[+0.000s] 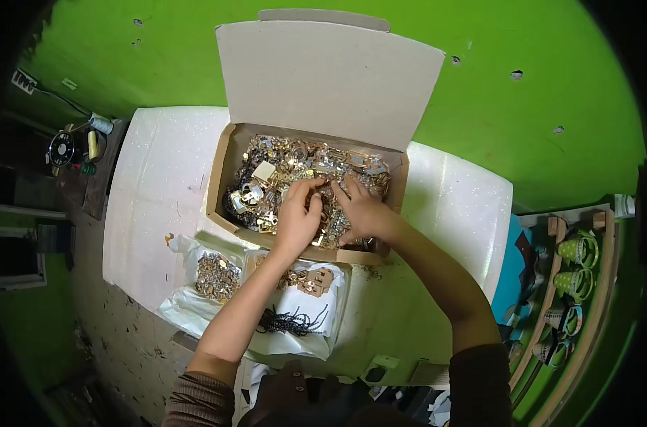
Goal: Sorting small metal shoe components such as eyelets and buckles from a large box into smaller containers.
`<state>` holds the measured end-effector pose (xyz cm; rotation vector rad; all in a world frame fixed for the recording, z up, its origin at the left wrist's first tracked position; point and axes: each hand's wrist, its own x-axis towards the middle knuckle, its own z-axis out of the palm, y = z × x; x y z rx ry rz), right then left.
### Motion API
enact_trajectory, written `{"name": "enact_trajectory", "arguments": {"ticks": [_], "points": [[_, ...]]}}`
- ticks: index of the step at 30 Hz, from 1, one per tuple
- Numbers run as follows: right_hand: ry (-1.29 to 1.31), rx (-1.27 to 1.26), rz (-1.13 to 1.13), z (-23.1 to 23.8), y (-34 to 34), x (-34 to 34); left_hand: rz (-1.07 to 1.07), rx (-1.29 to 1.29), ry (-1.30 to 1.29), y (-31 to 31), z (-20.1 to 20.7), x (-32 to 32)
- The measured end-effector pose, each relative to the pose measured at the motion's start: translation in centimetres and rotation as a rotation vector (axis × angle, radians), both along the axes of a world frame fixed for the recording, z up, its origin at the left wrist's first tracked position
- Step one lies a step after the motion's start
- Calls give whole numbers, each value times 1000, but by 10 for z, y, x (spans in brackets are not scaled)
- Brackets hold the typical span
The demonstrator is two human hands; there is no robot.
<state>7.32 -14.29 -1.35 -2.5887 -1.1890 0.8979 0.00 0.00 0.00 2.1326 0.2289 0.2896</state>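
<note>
An open cardboard box (217,191) holds a heap of small gold and silver metal trimmings (338,162), with buckles, chains and ornaments mixed together. My left hand (299,213) rests over the middle of the heap, its fingers bent and the thumb apart from them. Just to its right, my right hand (363,212) lies on the pieces with fingers spread. I see nothing gripped in either hand, though the fingertips partly sink among the pieces. A pale square piece (264,171) and a shiny gold-and-silver ornament (251,195) lie left of my hands.
The box's lid (330,78) stands up toward the green wall. A paper-lined tray (322,346) nearer me holds metal trimmings (218,277), brown pieces (315,282) and black bead strands (293,322). Both sit on a whitish table (153,206). Sandals (578,250) hang on a wooden rack at right.
</note>
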Motion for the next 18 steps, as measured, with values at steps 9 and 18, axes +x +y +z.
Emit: {"name": "enact_trajectory", "arguments": {"ticks": [9,18], "points": [[-175,175,-31,-8,-3,-17,51,-71,1,2,-5,-1],[-183,152,-88,-7,-3,-28,55,-65,-25,0,-3,-4]]}}
